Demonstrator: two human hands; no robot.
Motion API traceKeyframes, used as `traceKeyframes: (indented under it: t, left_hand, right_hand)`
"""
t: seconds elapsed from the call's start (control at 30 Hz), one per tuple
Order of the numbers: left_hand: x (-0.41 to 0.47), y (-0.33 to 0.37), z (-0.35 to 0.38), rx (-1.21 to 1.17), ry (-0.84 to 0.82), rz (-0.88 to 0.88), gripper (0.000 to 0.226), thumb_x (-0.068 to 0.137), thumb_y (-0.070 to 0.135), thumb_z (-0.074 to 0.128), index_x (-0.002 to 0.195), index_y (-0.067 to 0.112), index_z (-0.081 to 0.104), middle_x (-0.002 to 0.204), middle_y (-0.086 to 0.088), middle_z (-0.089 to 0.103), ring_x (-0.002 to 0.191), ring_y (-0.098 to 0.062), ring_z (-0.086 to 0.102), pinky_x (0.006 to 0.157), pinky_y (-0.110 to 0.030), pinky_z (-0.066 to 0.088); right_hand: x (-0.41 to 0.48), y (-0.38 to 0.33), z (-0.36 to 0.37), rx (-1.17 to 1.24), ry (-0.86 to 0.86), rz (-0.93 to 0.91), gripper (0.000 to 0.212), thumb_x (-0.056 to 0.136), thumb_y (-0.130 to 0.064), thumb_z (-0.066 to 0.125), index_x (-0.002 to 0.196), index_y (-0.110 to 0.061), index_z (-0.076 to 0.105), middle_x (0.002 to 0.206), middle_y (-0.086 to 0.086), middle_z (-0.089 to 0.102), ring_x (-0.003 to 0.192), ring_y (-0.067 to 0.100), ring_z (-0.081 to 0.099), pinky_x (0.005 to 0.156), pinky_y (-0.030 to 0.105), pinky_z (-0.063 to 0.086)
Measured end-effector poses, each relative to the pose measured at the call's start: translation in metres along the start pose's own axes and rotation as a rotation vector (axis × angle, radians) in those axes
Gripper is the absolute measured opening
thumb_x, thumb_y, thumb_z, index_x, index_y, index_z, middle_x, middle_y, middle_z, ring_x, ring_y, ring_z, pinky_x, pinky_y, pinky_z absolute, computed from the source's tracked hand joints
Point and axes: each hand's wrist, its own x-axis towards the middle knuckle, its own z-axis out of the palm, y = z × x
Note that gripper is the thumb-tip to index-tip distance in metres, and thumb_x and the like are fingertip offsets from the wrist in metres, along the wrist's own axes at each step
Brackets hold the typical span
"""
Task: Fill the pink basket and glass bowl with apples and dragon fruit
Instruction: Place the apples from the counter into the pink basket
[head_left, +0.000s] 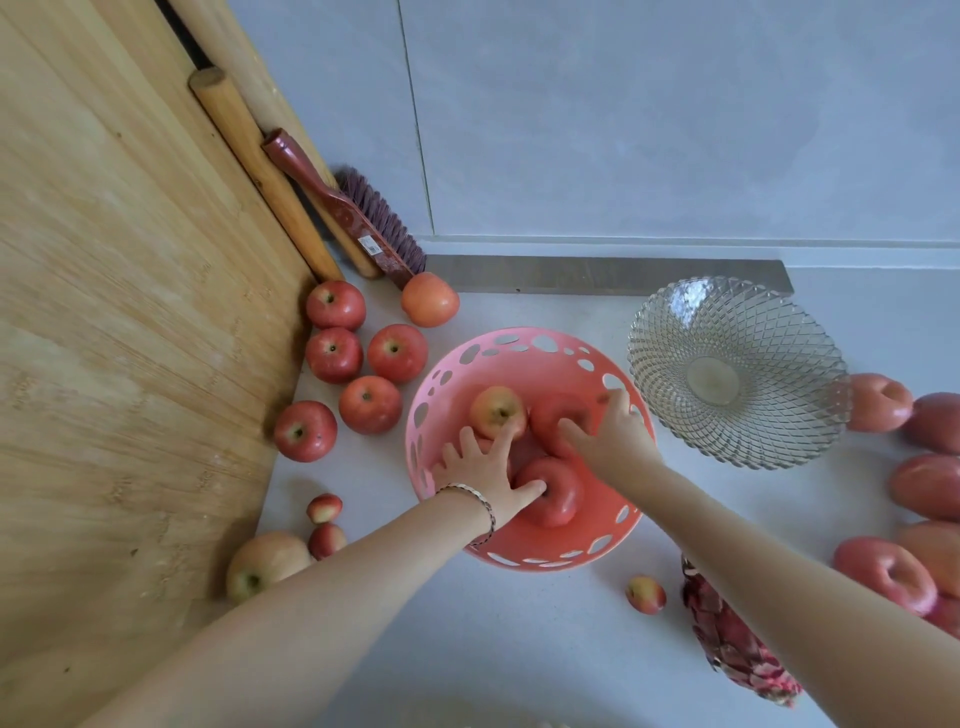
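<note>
Two hands are down in the basket. The left hand (483, 470) lies spread and relaxed over the fruit, its thumb on the front apple (556, 506) and its fingertips against a yellow apple (496, 408). The right hand (615, 434) curves over a back apple (558, 415); whether it grips or merely rests there I cannot tell.

The basket (524, 343) sits mid-counter and holds a few apples. The bowl (737, 332) stands just beside it on the right, with nothing in it. Loose apples (369, 404) cluster at the left by a board (130, 312), with more at the right. The dragon fruit (727, 634) lies under the right forearm.

The likeliest trouble is rolling: round, waxy fruit could shift once the hands lift. A press on the near rim might tip the light basket, and a sideways shove could knock it against the glass. The right forearm could also sweep the dragon fruit.

The basket is smooth pink plastic, flared and pierced with oval holes. The bowl is clear glass, wide and shallow, cut in a diamond lattice round a flat centre. The apples are glossy and dimpled at the stem. The dragon fruit is oblong, with ragged scales. The board shows bamboo grain, and the counter (519, 649) is pale and matte.
</note>
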Motion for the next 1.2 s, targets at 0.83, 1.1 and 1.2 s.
traceKeyframes:
  t: [0.83,1.1,1.2]
  left_hand:
    - [-0.009,-0.011,-0.05,-0.197,0.482,0.277,0.042,0.074,0.022,0.058,0.117,0.022,0.054,0.121,-0.011,0.052,0.116,-0.034,0.047,0.097,-0.041,0.041]
    - [0.028,-0.101,-0.089,-0.023,0.268,-0.162,0.071,0.07,0.032,0.069,0.131,0.018,0.036,0.132,-0.014,0.038,0.122,-0.037,0.039,0.098,-0.042,0.037]
    - [0.039,-0.102,-0.078,0.044,0.157,-0.21,0.075,0.073,0.041,0.069,0.135,0.026,0.029,0.134,-0.011,0.034,0.121,-0.037,0.04,0.092,-0.043,0.041]
  right_hand:
    - [0.005,-0.02,0.003,-0.385,-0.091,-0.323,0.067,0.079,-0.04,0.063,0.135,-0.017,0.033,0.134,0.014,0.037,0.123,0.036,0.037,0.099,0.043,0.035]
    - [-0.023,-0.022,-0.015,-0.127,-0.21,-0.476,0.023,0.081,-0.019,0.063,0.104,-0.017,0.063,0.102,0.0,0.064,0.097,0.017,0.057,0.086,0.024,0.041]
    - [-0.03,-0.023,-0.012,-0.112,-0.255,-0.442,0.024,0.081,-0.017,0.062,0.105,-0.016,0.064,0.103,0.002,0.065,0.098,0.017,0.059,0.09,0.027,0.044]
